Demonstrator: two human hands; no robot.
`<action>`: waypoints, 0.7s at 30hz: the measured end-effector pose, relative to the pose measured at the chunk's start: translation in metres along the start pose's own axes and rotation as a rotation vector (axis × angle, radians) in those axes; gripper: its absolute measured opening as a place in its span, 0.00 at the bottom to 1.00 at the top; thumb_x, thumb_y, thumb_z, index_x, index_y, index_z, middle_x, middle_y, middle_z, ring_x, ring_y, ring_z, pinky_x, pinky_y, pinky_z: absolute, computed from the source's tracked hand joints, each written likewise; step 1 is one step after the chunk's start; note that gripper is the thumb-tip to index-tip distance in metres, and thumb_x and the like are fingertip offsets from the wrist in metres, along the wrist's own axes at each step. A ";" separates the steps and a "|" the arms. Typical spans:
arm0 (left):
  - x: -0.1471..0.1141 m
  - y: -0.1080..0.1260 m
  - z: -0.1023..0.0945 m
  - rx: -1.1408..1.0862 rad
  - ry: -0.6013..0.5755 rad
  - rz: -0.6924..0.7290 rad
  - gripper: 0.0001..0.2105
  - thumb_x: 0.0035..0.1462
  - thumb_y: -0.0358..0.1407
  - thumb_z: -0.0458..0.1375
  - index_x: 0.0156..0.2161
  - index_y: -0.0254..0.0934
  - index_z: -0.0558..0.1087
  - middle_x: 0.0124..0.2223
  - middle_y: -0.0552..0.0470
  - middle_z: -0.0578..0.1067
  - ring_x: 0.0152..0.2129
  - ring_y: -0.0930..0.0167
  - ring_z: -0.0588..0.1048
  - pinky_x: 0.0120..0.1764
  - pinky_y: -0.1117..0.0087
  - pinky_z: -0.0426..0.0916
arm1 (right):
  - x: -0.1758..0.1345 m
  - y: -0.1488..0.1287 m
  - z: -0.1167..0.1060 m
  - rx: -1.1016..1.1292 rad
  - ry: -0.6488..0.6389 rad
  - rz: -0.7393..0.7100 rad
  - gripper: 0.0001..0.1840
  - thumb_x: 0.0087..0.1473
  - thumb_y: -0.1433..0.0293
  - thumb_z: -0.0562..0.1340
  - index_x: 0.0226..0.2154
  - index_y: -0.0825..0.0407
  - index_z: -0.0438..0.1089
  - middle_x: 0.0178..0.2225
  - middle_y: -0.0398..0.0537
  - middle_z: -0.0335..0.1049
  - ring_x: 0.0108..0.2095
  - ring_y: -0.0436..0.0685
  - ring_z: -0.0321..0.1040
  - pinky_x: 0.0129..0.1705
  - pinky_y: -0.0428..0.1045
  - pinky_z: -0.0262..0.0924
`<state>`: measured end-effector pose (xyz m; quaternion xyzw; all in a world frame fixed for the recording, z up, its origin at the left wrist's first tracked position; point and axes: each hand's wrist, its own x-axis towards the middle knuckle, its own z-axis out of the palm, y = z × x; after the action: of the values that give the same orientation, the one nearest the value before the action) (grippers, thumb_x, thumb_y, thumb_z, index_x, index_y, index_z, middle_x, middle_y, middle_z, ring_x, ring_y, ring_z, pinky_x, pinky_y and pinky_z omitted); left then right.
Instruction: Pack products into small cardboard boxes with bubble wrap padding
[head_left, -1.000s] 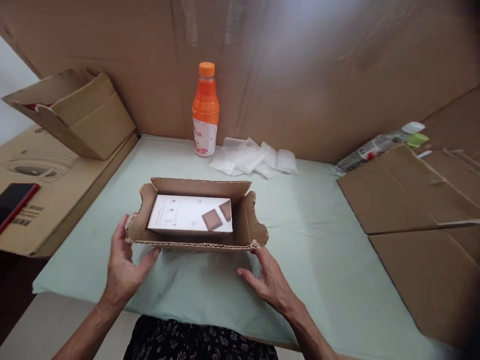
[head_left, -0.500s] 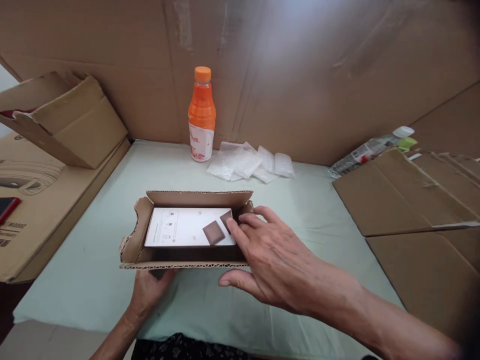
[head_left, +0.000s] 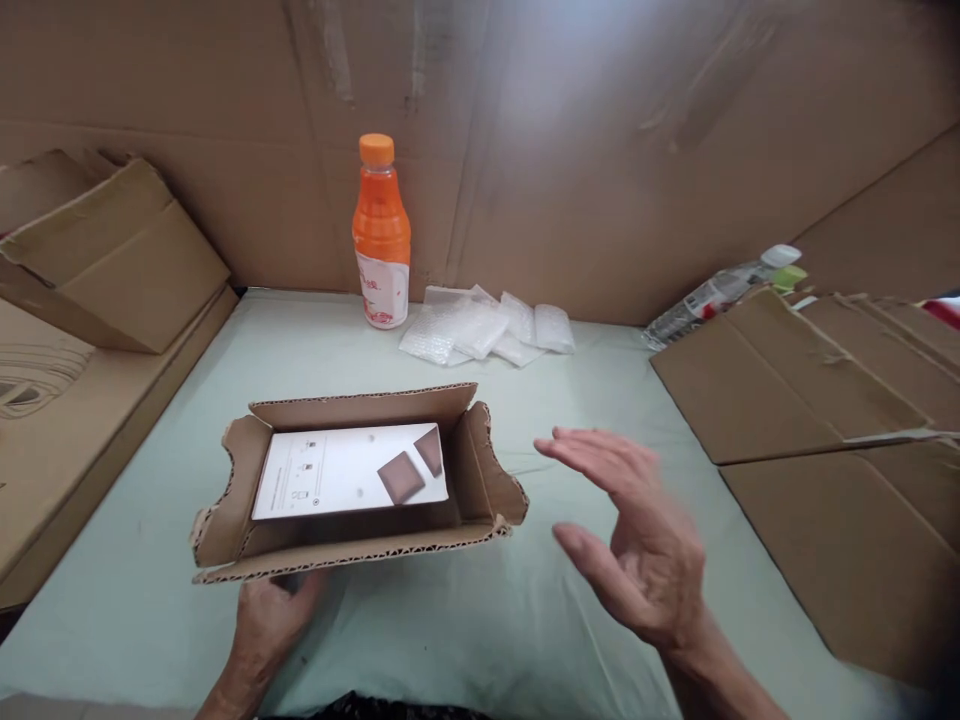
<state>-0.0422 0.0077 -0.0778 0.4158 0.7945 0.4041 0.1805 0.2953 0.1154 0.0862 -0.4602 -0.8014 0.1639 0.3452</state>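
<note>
An open cardboard box (head_left: 352, 557) is in front of me, its flaps standing up. Inside it lies a white carton (head_left: 322, 470) printed with small diagrams and brown squares. My left hand (head_left: 270, 620) grips the cardboard box at its near left underside; those fingers are mostly hidden beneath it. A small dark patch shows between thumb and fingers there, too hidden to name. To the right of the box, apart from it, my right hand (head_left: 637, 530) is open and holds nothing, thumb spread from the fingers and slightly blurred.
An orange drink bottle (head_left: 381, 235) stands at the back, beside several bubble-wrap pouches (head_left: 487, 328). Cardboard boxes flank the pale green cloth (head_left: 600, 380) at left (head_left: 142, 270) and right (head_left: 780, 380). A clear plastic bottle (head_left: 712, 300) leans behind the right one.
My right hand has let go of the box's right end and moved away to the right. The cardboard box has turned slightly and come a little nearer, with my left hand still at it.
</note>
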 end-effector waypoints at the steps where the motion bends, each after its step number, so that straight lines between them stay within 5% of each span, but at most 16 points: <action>1: -0.001 -0.002 -0.002 0.010 -0.021 -0.022 0.22 0.40 0.55 0.69 0.34 0.41 0.76 0.32 0.44 0.80 0.40 0.49 0.79 0.49 0.47 0.75 | -0.013 0.010 0.010 0.053 0.016 0.056 0.26 0.63 0.53 0.59 0.61 0.42 0.67 0.55 0.54 0.74 0.59 0.70 0.69 0.61 0.69 0.61; 5: 0.010 0.005 -0.004 -0.036 -0.112 -0.064 0.23 0.39 0.54 0.70 0.36 0.40 0.75 0.33 0.44 0.80 0.40 0.50 0.80 0.48 0.48 0.75 | -0.039 0.030 0.065 0.272 -0.273 0.117 0.41 0.60 0.49 0.61 0.70 0.45 0.54 0.65 0.56 0.64 0.62 0.69 0.65 0.57 0.63 0.68; 10: 0.067 0.047 0.027 -0.243 -0.094 -0.043 0.29 0.42 0.51 0.70 0.46 0.36 0.71 0.44 0.42 0.78 0.45 0.56 0.78 0.52 0.51 0.72 | 0.006 0.047 0.113 0.365 -0.157 0.176 0.40 0.58 0.51 0.62 0.67 0.51 0.57 0.63 0.59 0.65 0.62 0.70 0.64 0.61 0.65 0.61; 15: 0.109 0.068 0.066 -0.287 -0.068 0.068 0.29 0.45 0.46 0.69 0.50 0.37 0.68 0.43 0.46 0.75 0.41 0.63 0.76 0.51 0.56 0.72 | 0.044 0.089 0.116 0.324 -0.096 0.187 0.37 0.56 0.59 0.63 0.65 0.50 0.59 0.64 0.58 0.64 0.62 0.67 0.64 0.61 0.63 0.61; 18: 0.111 0.065 0.075 -0.383 -0.006 0.103 0.30 0.48 0.43 0.67 0.55 0.37 0.65 0.46 0.46 0.73 0.44 0.65 0.75 0.53 0.60 0.70 | 0.059 0.120 0.103 0.089 -0.048 0.137 0.27 0.59 0.67 0.59 0.61 0.49 0.66 0.64 0.56 0.65 0.64 0.65 0.61 0.65 0.64 0.57; 21: 0.108 0.063 0.076 -0.404 0.034 0.116 0.28 0.49 0.40 0.66 0.54 0.37 0.65 0.45 0.47 0.72 0.42 0.68 0.75 0.50 0.63 0.71 | 0.095 0.150 0.095 -0.225 -0.035 0.135 0.29 0.56 0.77 0.57 0.61 0.51 0.67 0.66 0.59 0.62 0.66 0.69 0.57 0.63 0.67 0.55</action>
<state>-0.0264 0.1528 -0.0690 0.4093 0.6750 0.5717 0.2235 0.2904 0.2800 -0.0297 -0.5458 -0.7879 0.1038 0.2657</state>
